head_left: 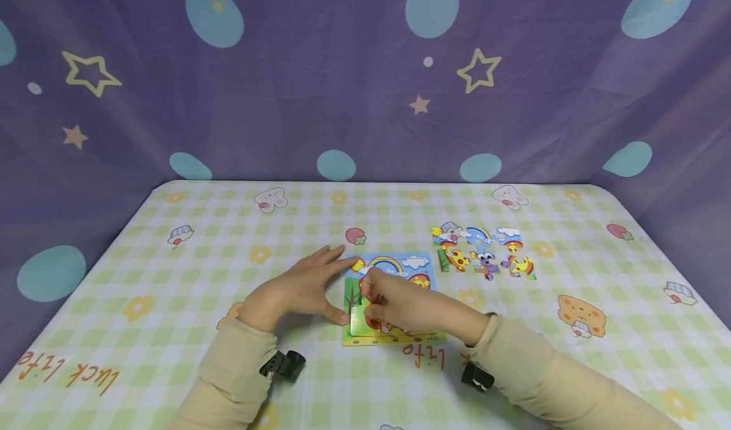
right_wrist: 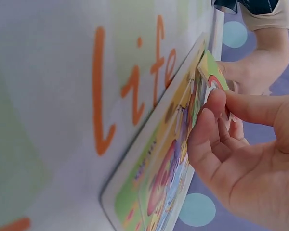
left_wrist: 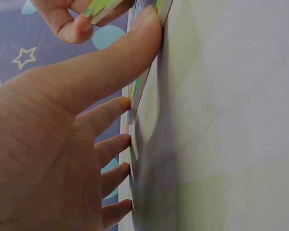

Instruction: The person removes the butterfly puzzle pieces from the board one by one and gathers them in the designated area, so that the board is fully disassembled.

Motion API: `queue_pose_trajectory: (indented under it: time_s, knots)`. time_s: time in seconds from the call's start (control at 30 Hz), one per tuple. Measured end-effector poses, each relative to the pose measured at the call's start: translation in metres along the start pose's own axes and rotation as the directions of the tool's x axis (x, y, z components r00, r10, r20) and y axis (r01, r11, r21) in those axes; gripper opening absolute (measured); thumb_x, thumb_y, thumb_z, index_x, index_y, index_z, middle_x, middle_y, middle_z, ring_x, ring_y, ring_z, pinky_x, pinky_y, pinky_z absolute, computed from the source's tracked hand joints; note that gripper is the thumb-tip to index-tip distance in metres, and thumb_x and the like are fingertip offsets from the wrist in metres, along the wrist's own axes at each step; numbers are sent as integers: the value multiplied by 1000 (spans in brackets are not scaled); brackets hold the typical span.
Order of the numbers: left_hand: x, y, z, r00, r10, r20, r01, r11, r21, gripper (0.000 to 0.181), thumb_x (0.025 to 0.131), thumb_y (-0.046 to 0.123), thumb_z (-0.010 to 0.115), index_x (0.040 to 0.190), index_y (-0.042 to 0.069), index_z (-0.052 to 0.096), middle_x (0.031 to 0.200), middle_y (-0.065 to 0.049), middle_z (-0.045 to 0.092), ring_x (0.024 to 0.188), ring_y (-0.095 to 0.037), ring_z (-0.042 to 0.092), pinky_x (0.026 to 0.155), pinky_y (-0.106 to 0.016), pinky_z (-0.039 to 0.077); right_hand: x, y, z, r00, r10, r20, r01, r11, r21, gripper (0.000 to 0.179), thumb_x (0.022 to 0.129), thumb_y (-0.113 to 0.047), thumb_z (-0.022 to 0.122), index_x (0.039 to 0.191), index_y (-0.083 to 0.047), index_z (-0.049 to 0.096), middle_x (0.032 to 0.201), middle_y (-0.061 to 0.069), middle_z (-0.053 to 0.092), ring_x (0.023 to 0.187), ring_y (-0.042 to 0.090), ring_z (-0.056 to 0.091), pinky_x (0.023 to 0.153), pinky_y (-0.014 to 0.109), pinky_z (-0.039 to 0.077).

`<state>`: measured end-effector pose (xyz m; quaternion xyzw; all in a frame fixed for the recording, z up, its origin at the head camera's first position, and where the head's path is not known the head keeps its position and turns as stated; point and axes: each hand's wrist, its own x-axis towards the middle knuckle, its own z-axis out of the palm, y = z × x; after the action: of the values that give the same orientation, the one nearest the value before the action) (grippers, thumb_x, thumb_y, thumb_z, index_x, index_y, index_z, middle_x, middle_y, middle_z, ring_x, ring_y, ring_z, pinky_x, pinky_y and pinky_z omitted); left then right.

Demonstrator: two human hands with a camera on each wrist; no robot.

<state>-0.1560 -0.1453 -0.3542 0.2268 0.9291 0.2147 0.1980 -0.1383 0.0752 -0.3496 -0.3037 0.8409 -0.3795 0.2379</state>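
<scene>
The right hand (head_left: 408,303) has its grip closed, thumb against fingers, pinching a tilted piece (right_wrist: 210,65) above the board's lower left. The left hand (head_left: 299,287) is spread, grasping nothing; its thumb and forefinger touch the board (head_left: 394,340), probably to steady it. Six pieces (head_left: 485,264) lie spaced on the surface (head_left: 194,278), right of centre, perhaps for easy picking. The board's border frames a picture; hands hide whether loose pieces fill it.

Multicol. puzzle board (head_left: 402,266), grn/wht chk cloth (head_left: 194,290), purple backdrop (head_left: 342,100)
</scene>
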Motion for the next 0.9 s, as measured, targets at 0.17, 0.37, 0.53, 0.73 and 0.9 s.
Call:
queue_pose_trajectory:
  time_s: [0.17,0.37,0.53,0.73,0.9]
  knots:
    - [0,0,0,1000,-2,-4,2,1000,9,101,72,44,87,155,18,35,164,-14,16,150,-38,8,119,-60,12,-6,2,-7,1000,4,-13,-3,999,40,14,99,-5,59,106,-6,47,103,10,64,87,20,61,73,33,51]
    - [0,1,1,1000,-9,-7,9,1000,9,102,72,45,87,155,17,35,164,-14,16,150,-38,8,119,-59,12,-16,8,-18,1000,7,-17,-4,992,127,14,99,-2,57,106,-3,45,84,7,62,69,19,60,62,27,49]
    - [0,1,1,1000,-13,-9,13,1000,-1,102,71,43,88,155,17,36,164,-14,16,150,-38,8,119,-58,11,-28,18,-30,998,35,-47,-30,993,116,14,98,-5,60,105,-4,47,85,4,61,69,16,51,58,25,41]
    - [0,2,1,1000,-13,-11,13,1000,0,102,71,42,88,155,17,35,164,-14,15,150,-38,8,119,-58,10,-42,33,-45,996,52,-77,-39,987,156,16,98,-5,61,104,-2,47,82,7,60,72,21,54,63,27,46]
    - [0,3,1,1000,-13,-11,13,1000,5,102,71,42,88,155,16,35,164,-14,16,150,-38,8,119,-58,10,-54,44,-57,990,61,-127,-44,990,131,17,95,-5,65,105,0,52,84,4,63,71,18,55,61,25,47]
